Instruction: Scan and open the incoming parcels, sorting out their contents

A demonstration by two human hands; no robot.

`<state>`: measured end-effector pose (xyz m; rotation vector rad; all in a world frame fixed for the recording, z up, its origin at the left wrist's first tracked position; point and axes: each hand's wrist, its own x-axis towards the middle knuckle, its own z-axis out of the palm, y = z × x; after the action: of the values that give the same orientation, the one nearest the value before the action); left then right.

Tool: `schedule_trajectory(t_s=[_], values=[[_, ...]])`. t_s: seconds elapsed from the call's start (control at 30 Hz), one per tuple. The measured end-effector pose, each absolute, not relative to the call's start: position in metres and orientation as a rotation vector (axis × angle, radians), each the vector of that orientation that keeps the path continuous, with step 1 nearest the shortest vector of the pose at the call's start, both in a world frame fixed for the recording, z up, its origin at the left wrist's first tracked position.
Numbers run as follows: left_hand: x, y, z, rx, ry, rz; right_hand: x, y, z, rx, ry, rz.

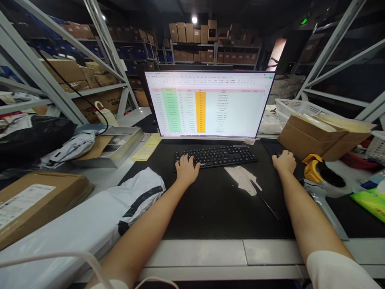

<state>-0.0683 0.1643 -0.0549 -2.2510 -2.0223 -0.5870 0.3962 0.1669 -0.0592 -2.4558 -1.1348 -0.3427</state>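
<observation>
Head view: left hand (187,169) spreads loosely over the keyboard (222,155), seemingly to span keys; right hand (285,161) grasps the mouse (278,153), probably for steering.

Lettering on monitor (237,112), keyboard (219,154) and parcel label (25,202) cannot be read clearly.

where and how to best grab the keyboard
I'd pinch the keyboard at its right end, from the right: it lies long and flat, that end is uncovered with black mat beside it, while the left grip rests near the other end.
</observation>
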Motion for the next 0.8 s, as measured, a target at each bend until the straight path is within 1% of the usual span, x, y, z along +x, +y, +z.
schedule_trajectory(t_s=[0.8], values=[[-0.0691, 0.1683, -0.0559, -2.261, -2.026, -0.614, 0.3922, 0.1659, -0.0542, -2.478, -1.158, -0.324]])
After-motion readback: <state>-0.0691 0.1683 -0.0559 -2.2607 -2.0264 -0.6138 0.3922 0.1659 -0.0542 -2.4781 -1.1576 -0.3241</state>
